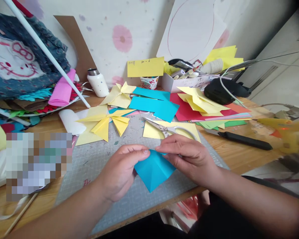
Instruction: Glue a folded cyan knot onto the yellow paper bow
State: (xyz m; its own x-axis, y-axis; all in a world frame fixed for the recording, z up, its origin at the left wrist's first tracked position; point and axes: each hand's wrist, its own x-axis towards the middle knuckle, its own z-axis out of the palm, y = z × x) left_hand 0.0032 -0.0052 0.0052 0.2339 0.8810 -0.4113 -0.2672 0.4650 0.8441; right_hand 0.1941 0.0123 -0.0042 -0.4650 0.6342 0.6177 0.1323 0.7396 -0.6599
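A creased piece of blue paper [153, 171] hangs between my hands above the grey cutting mat [89, 166], one corner pointing toward me. My left hand [126, 169] pinches its upper left edge between thumb and fingers. On the upper right edge, my right hand [189, 156] is closed with thumb and fingertips on the paper. Just beyond my hands, metal scissors [161, 127] lie on a pale yellow sheet [149, 131]. Folded yellow paper pieces [102, 131] are at the mat's far left, and flat blue sheets [151, 103] lie behind the scissors.
A black-handled cutter [246, 140] and a yellow glue gun [286, 129] are on the right. Stacked coloured paper [189, 113] lies behind them. A white bottle [99, 83], a paper cup [149, 83] and a filled box [174, 83] stand along the wall. A denim bag [47, 43] is at left.
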